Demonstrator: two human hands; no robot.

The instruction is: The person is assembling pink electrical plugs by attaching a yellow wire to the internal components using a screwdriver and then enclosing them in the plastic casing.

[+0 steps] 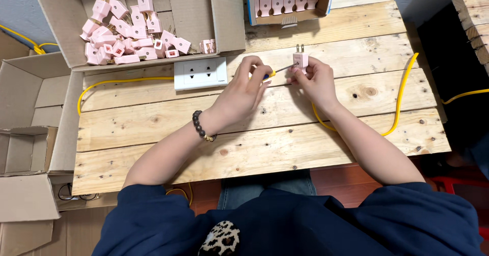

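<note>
The left hand (243,85) grips a yellow-handled screwdriver (279,70), its tip at a pink plug (300,60) pinched in the right hand (317,80) above the tabletop (254,139).

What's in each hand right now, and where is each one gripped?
Left hand holds a screwdriver by its yellow handle. Right hand pinches a pink plug by its body, prongs up.
</note>
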